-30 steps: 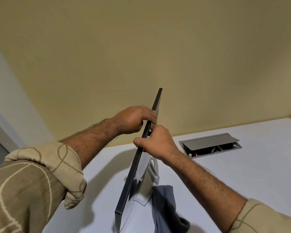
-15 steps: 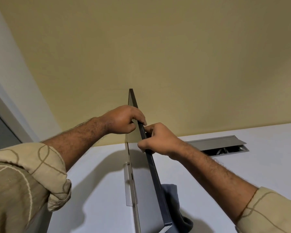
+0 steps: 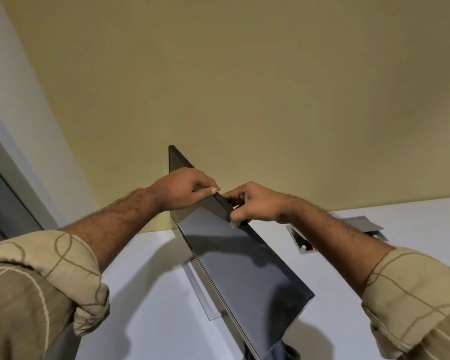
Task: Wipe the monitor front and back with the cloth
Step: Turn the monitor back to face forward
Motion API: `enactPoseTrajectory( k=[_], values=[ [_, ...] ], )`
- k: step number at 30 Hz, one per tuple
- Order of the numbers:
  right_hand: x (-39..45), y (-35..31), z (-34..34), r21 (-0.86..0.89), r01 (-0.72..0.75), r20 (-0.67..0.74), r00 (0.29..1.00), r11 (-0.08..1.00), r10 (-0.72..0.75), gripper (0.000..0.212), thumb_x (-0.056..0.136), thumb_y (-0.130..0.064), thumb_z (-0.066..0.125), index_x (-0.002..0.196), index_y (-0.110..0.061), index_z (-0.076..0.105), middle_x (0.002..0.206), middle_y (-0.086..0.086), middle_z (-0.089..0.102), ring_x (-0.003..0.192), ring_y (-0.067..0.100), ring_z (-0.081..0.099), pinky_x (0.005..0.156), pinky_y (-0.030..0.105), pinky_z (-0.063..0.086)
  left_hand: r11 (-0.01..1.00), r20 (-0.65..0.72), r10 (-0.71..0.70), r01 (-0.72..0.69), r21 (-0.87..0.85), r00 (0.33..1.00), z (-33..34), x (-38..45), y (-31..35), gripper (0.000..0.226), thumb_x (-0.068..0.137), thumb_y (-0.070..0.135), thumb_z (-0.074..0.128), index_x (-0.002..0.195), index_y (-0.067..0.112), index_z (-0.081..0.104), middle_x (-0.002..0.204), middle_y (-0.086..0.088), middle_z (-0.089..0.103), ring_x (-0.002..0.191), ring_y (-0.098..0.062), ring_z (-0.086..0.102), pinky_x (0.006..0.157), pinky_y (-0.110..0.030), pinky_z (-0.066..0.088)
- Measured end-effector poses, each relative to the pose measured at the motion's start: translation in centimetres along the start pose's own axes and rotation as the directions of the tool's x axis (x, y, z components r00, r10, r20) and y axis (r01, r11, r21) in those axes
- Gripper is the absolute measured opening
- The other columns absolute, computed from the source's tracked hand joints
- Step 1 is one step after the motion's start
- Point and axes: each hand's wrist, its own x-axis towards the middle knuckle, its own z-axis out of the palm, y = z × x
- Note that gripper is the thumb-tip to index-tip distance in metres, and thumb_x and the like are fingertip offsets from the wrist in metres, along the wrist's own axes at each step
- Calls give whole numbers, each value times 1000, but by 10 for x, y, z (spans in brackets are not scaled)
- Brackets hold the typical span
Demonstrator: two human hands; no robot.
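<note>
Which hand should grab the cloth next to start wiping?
Probably the right hand. The cloth peeks out at the monitor's lower right corner, on that arm's side. The left hand also grips the top edge and could steady the monitor meanwhile.

Two bare forearms, hairy, ending in bare hands: left hand (image 3: 183,189), right hand (image 3: 255,205). Tan sleeves rolled near elbows, printed with thin curving lines, pale and darker brown. Hems look stitched, possibly frayed.
</note>
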Motion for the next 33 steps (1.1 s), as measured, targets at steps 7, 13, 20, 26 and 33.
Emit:
enactPoseTrajectory(
  k=[7, 13, 20, 26, 33],
  values=[
    [-2, -6, -24, -218, 44, -34, 998, 975, -53, 36, 66, -1, 69, 101, -9, 75, 96, 17, 74, 81, 20, 67, 85, 47, 55, 996, -37, -42, 45, 81, 998, 0, 9, 1, 26, 96, 41, 55, 112, 30, 72, 111, 13, 71, 98, -3, 61, 86, -28, 49],
    [7, 1, -41, -393, -7, -184, 980, 920, -71, 37, 72, -8, 78, 109, -9, 74, 97, 0, 75, 82, 8, 69, 77, 22, 52, 987, -114, -91, 104, 119, 989, 1, 7, 2, 29, 97, 38, 53, 117, 26, 71, 115, 12, 71, 102, -7, 64, 84, -25, 46],
    [20, -3, -49, -631, -66, -257, 958, 773, -128, 31, 82, -21, 75, 112, -12, 72, 107, 0, 72, 94, 14, 66, 89, 30, 54, 956, -204, -201, 237, 174, 958, 2, 5, 7, 34, 97, 39, 52, 123, 24, 68, 117, 5, 71, 109, -14, 64, 92, -28, 47],
    [33, -3, -46, -713, -160, -344, 928, 683, -142, 18, 87, -23, 70, 104, -16, 72, 93, -2, 69, 81, 17, 62, 69, 28, 48, 913, -259, -312, 364, 183, 914, 6, 8, 12, 30, 97, 36, 49, 98, 19, 74, 93, 0, 75, 91, -22, 69, 81, -39, 57],
    [47, -4, -44, -744, -285, -445, 886, 604, -131, 19, 90, -29, 67, 100, -14, 73, 89, 5, 69, 79, 25, 63, 69, 31, 52, 882, -312, -354, 426, 203, 882, 8, 8, 16, 30, 97, 31, 49, 96, 15, 75, 91, -3, 76, 87, -23, 69, 78, -37, 58]
  ],
)
